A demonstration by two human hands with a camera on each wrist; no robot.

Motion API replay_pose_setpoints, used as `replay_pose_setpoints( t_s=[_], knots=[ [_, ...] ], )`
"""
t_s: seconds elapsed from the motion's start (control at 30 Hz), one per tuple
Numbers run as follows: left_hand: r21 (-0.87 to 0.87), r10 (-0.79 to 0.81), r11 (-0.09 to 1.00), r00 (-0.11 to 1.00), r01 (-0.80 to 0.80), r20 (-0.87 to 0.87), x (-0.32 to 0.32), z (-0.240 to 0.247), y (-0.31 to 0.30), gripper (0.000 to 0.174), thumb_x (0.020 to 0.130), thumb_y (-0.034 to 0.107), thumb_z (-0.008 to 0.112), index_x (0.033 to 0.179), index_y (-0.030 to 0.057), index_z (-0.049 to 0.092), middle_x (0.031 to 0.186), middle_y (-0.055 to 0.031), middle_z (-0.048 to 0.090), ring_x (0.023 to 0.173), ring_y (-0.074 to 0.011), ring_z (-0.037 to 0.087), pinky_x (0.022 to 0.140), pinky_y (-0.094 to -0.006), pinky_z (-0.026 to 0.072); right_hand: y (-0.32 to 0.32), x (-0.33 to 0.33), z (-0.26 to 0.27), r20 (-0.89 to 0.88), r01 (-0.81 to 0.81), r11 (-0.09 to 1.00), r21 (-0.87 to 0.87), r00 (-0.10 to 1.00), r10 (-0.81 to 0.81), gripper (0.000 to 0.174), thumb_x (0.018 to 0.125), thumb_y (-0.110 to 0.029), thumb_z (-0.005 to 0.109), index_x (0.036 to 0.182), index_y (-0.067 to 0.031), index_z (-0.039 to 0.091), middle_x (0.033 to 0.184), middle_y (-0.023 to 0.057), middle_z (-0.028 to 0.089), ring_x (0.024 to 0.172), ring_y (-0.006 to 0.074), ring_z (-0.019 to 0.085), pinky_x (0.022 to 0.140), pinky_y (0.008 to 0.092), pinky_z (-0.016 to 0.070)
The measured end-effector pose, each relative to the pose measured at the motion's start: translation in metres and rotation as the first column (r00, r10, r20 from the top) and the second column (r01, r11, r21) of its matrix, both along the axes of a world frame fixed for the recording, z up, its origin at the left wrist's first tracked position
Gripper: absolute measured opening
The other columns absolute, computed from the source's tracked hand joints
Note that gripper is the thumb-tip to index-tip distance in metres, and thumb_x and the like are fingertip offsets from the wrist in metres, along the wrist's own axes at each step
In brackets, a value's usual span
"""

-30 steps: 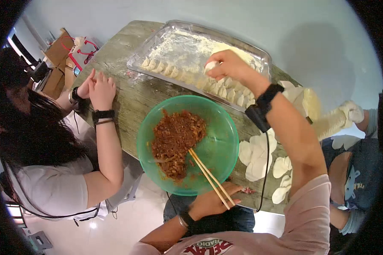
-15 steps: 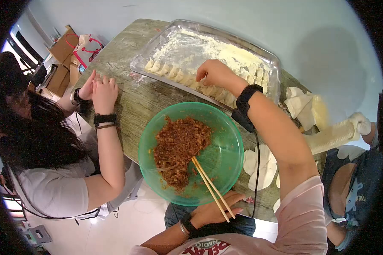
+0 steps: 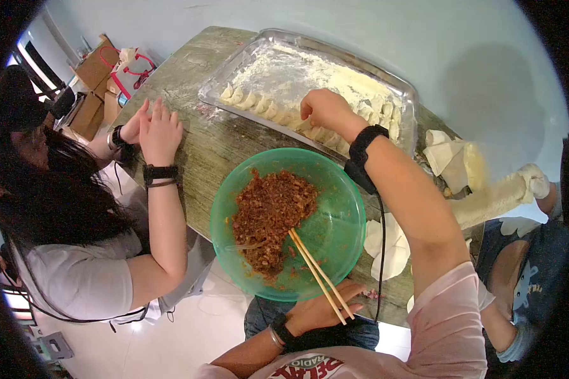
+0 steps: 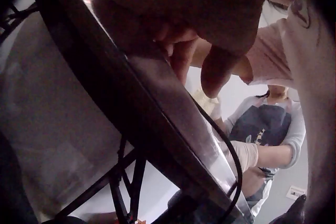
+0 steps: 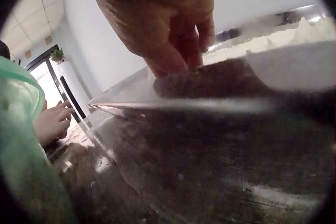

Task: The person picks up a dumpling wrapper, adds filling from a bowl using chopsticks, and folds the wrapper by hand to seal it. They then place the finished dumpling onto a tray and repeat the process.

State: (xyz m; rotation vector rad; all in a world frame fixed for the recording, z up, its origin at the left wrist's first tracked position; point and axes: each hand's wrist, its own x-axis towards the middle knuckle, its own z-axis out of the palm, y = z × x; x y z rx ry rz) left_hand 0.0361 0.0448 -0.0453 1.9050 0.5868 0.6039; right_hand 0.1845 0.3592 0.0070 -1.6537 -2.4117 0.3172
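Observation:
My right hand (image 3: pixel 329 112) reaches down to the row of dumplings (image 3: pixel 265 108) along the near side of the metal tray (image 3: pixel 403 93). In the right wrist view its bent fingers (image 5: pixel 173 50) point down behind the tray's rim, so their tips are hidden and I cannot tell if a dumpling is between them. My left hand (image 3: pixel 316 311) lies below the near edge of the green bowl (image 3: pixel 344 243), fingers extended, beneath the outer ends of the chopsticks (image 3: pixel 314 267). The chopsticks lean on the bowl's rim with their tips at the brown filling (image 3: pixel 272 218).
Dumpling wrappers (image 3: pixel 393 246) lie right of the bowl. Another person (image 3: pixel 69 265) sits at the left with both hands over the table corner (image 3: pixel 196 69); a gloved person (image 3: pixel 506 271) is at the right. A black cable (image 3: pixel 380 265) hangs from my right wrist.
My right hand, which held a white dumpling above the tray one second ago, has lowered to the dumpling row. The left hand stays by the bowl. The view has shifted slightly.

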Motion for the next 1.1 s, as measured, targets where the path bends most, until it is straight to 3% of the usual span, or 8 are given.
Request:
replay_pose_setpoints(
  t_s=[0.43,0.6,0.67,0.73,0.87,1.0,1.07,1.1],
  knots=[
    [0.081,0.035,0.996,0.999,-0.035,0.007,0.002,-0.008,-0.001,0.043,0.085,0.031,0.060,0.120,0.0079,0.052,0.106,-0.0132,0.060,0.099,-0.0312,0.058,0.084,-0.0398,0.0476,0.000,-0.008,-0.001,-0.033,-0.065,0.995,-0.071,0.997,0.062,0.009,0.066,-0.006,0.060,0.072,-0.0057,0.067,0.074,0.0168,0.064,0.072,0.0311,0.063,0.065,0.0379,0.0498],
    [0.122,0.077,0.990,0.997,-0.076,-0.009,0.001,-0.004,0.000,0.042,0.084,0.032,0.060,0.119,0.0088,0.052,0.103,-0.0122,0.060,0.097,-0.0310,0.059,0.083,-0.0392,0.0481,-0.013,-0.001,0.008,-0.170,0.004,0.979,0.203,0.985,0.031,0.017,0.070,0.001,0.057,0.080,-0.0059,0.069,0.078,0.0154,0.065,0.076,0.0309,0.064,0.067,0.0381,0.0496],
    [0.193,0.112,0.975,0.994,-0.107,-0.015,0.000,-0.007,-0.001,0.042,0.084,0.033,0.061,0.118,0.0099,0.053,0.102,-0.0120,0.061,0.096,-0.0308,0.059,0.083,-0.0388,0.0482,-0.031,-0.005,0.034,-0.253,0.074,0.986,0.147,0.967,-0.035,0.016,0.072,0.000,0.057,0.082,-0.0056,0.069,0.078,0.0146,0.065,0.076,0.0289,0.064,0.068,0.0365,0.0496],
    [0.180,0.133,0.976,0.991,-0.126,-0.031,-0.001,0.000,0.000,0.039,0.084,0.034,0.061,0.115,0.0110,0.057,0.101,-0.0126,0.062,0.097,-0.0301,0.059,0.083,-0.0388,0.0484,-0.063,-0.002,0.068,-0.333,0.162,0.984,0.067,0.934,-0.131,0.016,0.074,-0.002,0.057,0.084,-0.0053,0.069,0.079,0.0138,0.066,0.075,0.0269,0.064,0.068,0.0349,0.0495],
    [0.165,0.138,0.977,0.990,-0.132,-0.022,0.000,-0.002,0.002,0.036,0.082,0.032,0.063,0.111,0.0116,0.059,0.102,-0.0115,0.063,0.098,-0.0292,0.059,0.083,-0.0383,0.0480,-0.151,0.017,0.114,-0.553,0.028,0.999,0.042,0.833,0.000,0.019,0.075,-0.010,0.065,0.090,-0.0003,0.066,0.079,0.0080,0.066,0.074,0.0134,0.060,0.069,0.0271,0.0477],
    [0.180,0.138,0.975,0.990,-0.129,-0.038,-0.002,0.008,0.003,0.033,0.079,0.024,0.065,0.108,0.0098,0.060,0.100,-0.0103,0.063,0.095,-0.0292,0.060,0.083,-0.0368,0.0481,-0.274,0.040,0.126,-0.594,0.180,0.975,-0.130,0.773,-0.222,0.017,0.079,-0.008,0.063,0.095,-0.0003,0.065,0.085,0.0077,0.066,0.077,0.0119,0.060,0.068,0.0258,0.0472],
    [0.211,0.213,0.952,0.975,-0.220,0.057,0.002,0.006,0.002,0.028,0.080,0.021,0.064,0.106,0.0121,0.061,0.096,-0.0089,0.063,0.088,-0.0286,0.060,0.071,-0.0356,0.0493,-0.327,0.054,0.108,-0.587,0.285,0.936,-0.207,0.729,-0.352,0.017,0.078,-0.004,0.063,0.095,-0.0003,0.066,0.088,0.0085,0.066,0.077,0.0130,0.060,0.068,0.0253,0.0472],
    [0.127,0.201,0.972,0.980,-0.200,0.006,0.002,0.012,0.002,0.028,0.078,0.017,0.066,0.104,0.0074,0.063,0.096,-0.0108,0.063,0.090,-0.0277,0.061,0.077,-0.0341,0.0482,-0.352,0.060,0.094,-0.567,0.345,0.911,-0.226,0.714,-0.411,0.017,0.077,-0.003,0.064,0.094,-0.0002,0.065,0.090,0.0093,0.065,0.077,0.0142,0.060,0.068,0.0254,0.0474]
  ],
)
